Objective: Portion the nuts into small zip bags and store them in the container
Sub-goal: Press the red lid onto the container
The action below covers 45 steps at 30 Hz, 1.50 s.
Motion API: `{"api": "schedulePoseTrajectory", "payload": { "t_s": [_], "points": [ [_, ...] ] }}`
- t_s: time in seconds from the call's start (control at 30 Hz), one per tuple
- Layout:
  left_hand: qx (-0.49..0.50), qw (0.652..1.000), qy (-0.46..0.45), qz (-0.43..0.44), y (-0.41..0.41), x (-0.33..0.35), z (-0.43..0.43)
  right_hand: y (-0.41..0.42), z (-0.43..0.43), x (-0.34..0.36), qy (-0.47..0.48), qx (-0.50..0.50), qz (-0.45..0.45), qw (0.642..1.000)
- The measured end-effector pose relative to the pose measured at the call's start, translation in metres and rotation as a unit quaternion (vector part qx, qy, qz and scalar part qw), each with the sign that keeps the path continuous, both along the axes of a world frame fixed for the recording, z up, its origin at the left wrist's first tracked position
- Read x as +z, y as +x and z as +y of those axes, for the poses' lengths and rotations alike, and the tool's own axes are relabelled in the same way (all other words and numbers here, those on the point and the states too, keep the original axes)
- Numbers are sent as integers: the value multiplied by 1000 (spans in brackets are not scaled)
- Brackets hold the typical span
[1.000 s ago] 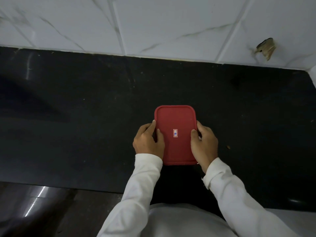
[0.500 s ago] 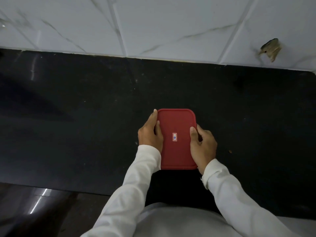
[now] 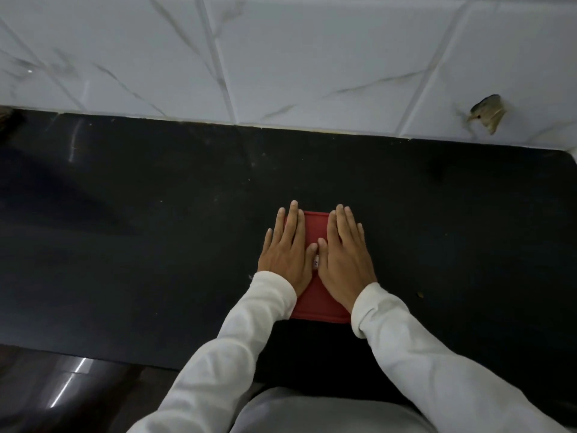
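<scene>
Head cam, 1 red lid (image 3: 315, 228), 2 hands flat on it, L (image 3: 286, 251) & R (image 3: 345, 254), fingers straight, holding nothing

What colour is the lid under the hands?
Red, seen in the head view: the lid on the black counter.

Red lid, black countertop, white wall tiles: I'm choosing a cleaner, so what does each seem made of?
The red rectangular lid looks like matte plastic: uniform colour and a moulded raised rim. The black countertop appears to be polished stone, perhaps granite: faint specks and streaky reflections. The white wall tiles seem glazed ceramic, with grey marble-like veins and grout lines.
</scene>
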<state>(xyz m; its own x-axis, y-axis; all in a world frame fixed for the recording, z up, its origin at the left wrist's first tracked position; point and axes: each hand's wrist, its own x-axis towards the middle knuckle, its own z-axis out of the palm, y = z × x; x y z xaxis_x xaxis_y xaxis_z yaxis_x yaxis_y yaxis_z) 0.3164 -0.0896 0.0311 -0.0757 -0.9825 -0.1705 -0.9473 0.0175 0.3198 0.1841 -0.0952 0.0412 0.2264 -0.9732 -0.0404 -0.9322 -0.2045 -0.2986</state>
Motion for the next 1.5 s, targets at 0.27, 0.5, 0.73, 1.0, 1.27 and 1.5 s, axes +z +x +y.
{"api": "schedulePoseTrajectory", "payload": {
  "t_s": [0.27,0.5,0.73,1.0,1.27,1.5],
  "points": [
    [-10,998,8,57,1,0,-9,-3,-9,-4,-4,5,-7,1000],
    [-25,996,-78,-32,3,17,27,-11,17,11,21,15,36,999],
    [-63,994,-87,-27,-4,-12,93,-35,124,6,-13,58,32,998],
    [-82,991,-101,-20,-6,-13,90,-40,127,-6,-11,105,64,992],
    [-88,994,-59,-34,7,21,35,-28,54,24,53,63,43,996],
    [-74,990,13,-119,5,8,-10,-6,1,-1,44,8,72,996]
  ]
}}
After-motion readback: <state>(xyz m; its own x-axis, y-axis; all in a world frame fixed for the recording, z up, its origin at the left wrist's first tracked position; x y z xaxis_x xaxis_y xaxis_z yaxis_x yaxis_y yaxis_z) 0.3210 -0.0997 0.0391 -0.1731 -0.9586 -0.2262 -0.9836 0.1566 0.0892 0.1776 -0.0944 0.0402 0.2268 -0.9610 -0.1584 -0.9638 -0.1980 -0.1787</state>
